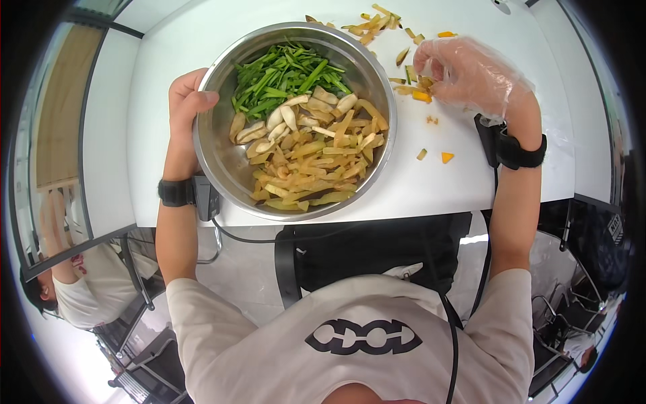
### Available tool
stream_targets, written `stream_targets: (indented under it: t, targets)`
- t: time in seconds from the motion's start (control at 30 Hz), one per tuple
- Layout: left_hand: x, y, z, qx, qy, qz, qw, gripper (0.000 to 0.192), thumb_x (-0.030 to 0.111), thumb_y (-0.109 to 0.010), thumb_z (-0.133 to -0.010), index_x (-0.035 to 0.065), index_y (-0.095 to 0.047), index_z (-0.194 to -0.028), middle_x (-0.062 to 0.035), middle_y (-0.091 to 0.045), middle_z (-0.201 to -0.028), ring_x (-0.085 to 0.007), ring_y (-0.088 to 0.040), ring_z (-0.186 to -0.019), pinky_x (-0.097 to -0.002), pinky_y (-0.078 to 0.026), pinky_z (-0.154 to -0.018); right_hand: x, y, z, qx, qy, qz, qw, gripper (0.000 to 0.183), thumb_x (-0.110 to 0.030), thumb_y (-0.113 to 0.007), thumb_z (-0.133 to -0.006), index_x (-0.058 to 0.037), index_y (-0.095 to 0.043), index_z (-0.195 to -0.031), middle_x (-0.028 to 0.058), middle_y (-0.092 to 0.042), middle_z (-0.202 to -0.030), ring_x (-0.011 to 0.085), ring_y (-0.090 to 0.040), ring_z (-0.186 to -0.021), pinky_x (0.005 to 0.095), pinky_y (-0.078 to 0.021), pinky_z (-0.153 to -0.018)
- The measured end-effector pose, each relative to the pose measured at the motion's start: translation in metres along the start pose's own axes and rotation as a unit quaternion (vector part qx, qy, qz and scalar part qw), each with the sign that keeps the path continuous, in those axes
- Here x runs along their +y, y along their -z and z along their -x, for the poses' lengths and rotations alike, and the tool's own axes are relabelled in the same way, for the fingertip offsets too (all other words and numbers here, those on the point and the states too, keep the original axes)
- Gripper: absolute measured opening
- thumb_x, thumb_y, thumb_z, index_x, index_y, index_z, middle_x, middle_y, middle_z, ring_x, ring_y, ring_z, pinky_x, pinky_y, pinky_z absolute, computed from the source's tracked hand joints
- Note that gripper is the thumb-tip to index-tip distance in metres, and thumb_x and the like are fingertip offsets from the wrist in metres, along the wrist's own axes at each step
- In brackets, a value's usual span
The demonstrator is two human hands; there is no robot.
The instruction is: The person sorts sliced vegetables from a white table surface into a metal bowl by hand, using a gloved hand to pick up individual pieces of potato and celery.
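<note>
My bare left hand [189,103] grips the left rim of a stainless steel bowl [222,177], thumb over the edge. Inside lie cut green stalks [287,73], pale mushroom pieces [287,116] and yellowish vegetable strips [313,166]. Whether the bowl rests fully on the table is hidden. My right hand [467,73], in a clear plastic glove, is right of the bowl. Its curled fingers reach down at a small cluster of vegetable scraps [421,95] on the white table [464,187]. Whether they hold a scrap cannot be made out.
More vegetable strips [376,22] lie beyond the bowl, and an orange piece [447,157] lies nearer me. A cable [242,241] runs from the device on my left wrist. Below the table edge is a black chair [373,252]. Another person [96,283] is at the left.
</note>
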State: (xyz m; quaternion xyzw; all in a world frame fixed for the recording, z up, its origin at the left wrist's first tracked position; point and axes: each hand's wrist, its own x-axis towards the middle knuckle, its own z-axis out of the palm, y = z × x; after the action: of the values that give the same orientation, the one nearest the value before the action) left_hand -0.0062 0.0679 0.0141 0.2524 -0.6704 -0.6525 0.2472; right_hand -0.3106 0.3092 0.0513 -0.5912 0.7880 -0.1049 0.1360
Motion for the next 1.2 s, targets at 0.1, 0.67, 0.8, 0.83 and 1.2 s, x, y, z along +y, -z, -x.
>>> stream_targets:
  t: [0.1,0.67,0.8,0.83,1.2]
  targets:
    - [0.0,-0.002,0.0,0.003,-0.003,0.003,1.0,0.013,0.016,-0.055,-0.07,0.005,-0.047,-0.067,-0.0011,-0.055,-0.066,-0.0069,-0.042,-0.055,-0.0214,-0.036,-0.052,-0.004,0.003,0.002,-0.016,-0.009,0.005,1.0,0.013,-0.004,-0.066,-0.074,-0.0045,-0.067,-0.087,0.0089,-0.061,-0.073,0.0229,-0.058,-0.07,0.0338,-0.0497,-0.066]
    - [0.0,-0.002,-0.002,0.011,0.003,0.002,1.0,0.013,0.015,-0.054,-0.07,0.0049,-0.047,-0.067,-0.001,-0.055,-0.067,-0.0074,-0.042,-0.056,-0.022,-0.036,-0.053,0.002,0.004,0.002,0.0,0.023,-0.016,1.0,0.01,-0.004,-0.066,-0.075,-0.0014,-0.061,-0.084,0.0119,-0.061,-0.076,0.025,-0.057,-0.072,0.0348,-0.0489,-0.069]
    - [0.003,-0.003,0.001,-0.002,-0.003,0.003,1.0,0.014,0.016,-0.055,-0.071,0.0035,-0.049,-0.069,-0.0014,-0.056,-0.067,-0.0078,-0.043,-0.057,-0.0228,-0.037,-0.053,0.004,0.007,-0.003,0.014,0.032,-0.05,0.998,0.01,-0.007,-0.067,-0.079,-0.0035,-0.063,-0.088,0.0084,-0.063,-0.081,0.0208,-0.055,-0.071,0.0324,-0.048,-0.068]
    - [0.001,-0.001,0.001,-0.001,-0.003,0.003,1.0,0.014,0.016,-0.055,-0.071,0.0035,-0.049,-0.069,-0.0014,-0.056,-0.067,-0.0078,-0.043,-0.057,-0.0228,-0.037,-0.053,0.003,0.008,-0.003,0.014,0.032,-0.051,0.998,0.01,-0.007,-0.067,-0.079,-0.0035,-0.063,-0.088,0.0084,-0.063,-0.081,0.0208,-0.055,-0.071,0.0324,-0.048,-0.068]
    - [0.004,-0.008,0.003,-0.027,-0.005,0.048,0.998,0.013,0.013,-0.059,-0.076,0.0033,-0.055,-0.07,0.0006,-0.056,-0.067,-0.0061,-0.046,-0.059,-0.0221,-0.04,-0.054,-0.035,0.013,0.008,0.169,0.155,-0.239,0.943,0.013,-0.012,-0.078,-0.085,-0.0099,-0.069,-0.095,-0.0012,-0.069,-0.089,0.0074,-0.052,-0.067,0.0235,-0.0436,-0.06]
